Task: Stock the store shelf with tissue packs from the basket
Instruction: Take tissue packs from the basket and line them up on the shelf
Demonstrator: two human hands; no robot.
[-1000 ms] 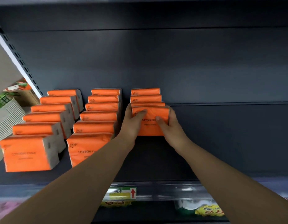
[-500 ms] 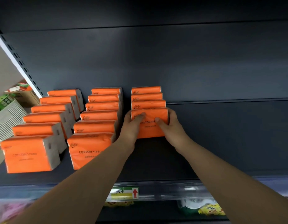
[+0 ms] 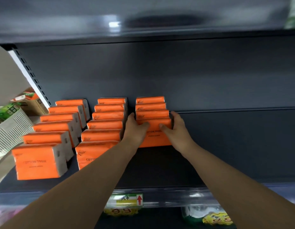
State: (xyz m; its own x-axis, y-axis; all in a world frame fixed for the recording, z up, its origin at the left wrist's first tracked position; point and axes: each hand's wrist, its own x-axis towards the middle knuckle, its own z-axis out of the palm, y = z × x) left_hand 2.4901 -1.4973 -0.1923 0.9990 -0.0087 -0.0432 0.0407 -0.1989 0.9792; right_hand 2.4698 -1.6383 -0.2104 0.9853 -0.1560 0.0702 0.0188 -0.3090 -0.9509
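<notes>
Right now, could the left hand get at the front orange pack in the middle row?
Probably yes. The front pack stands near the shelf edge beside the left forearm, nothing blocking it. But the left hand and right hand grip the right-row pack, so it must let go first.

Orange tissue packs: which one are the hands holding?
The front pack of the right-hand row. It alone has the left hand and right hand gripping its sides, thumbs on its printed face.
</notes>
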